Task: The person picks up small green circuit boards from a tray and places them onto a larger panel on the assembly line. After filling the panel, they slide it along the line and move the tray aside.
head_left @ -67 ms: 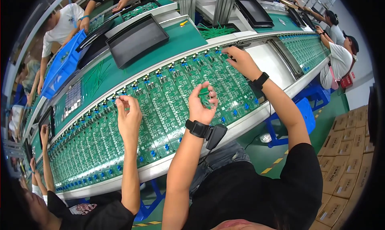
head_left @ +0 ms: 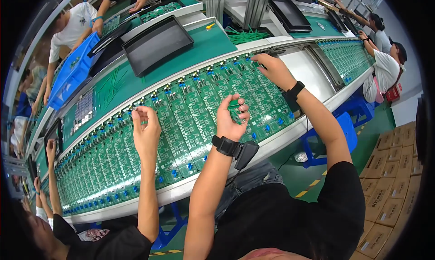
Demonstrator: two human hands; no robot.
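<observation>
A long row of green circuit boards (head_left: pixel 181 128) lies side by side on the line in front of me, with blue and yellow parts along the far edge and blue parts along the near edge. My left hand (head_left: pixel 232 120) is over the boards, palm up and fingers curled. Small green pieces with thin pale lines (head_left: pixel 234 107) show between its thumb and fingers. My right hand (head_left: pixel 275 72) reaches to the far end of the rightmost boards. Its thumb and index finger come close together by the parts there; whatever they may hold is too small to tell.
Left of me, a co-worker's hand (head_left: pixel 147 124) works over the same row. Beyond the rail are a black tray (head_left: pixel 157 45), a blue bin (head_left: pixel 72 74) and green strips (head_left: pixel 247 35). A blue stool (head_left: pixel 337 131) stands at the right, near stacked cartons (head_left: pixel 385 187).
The whole view has shifted very slightly. Both my hands keep nearly the same pose and place over the boards.
</observation>
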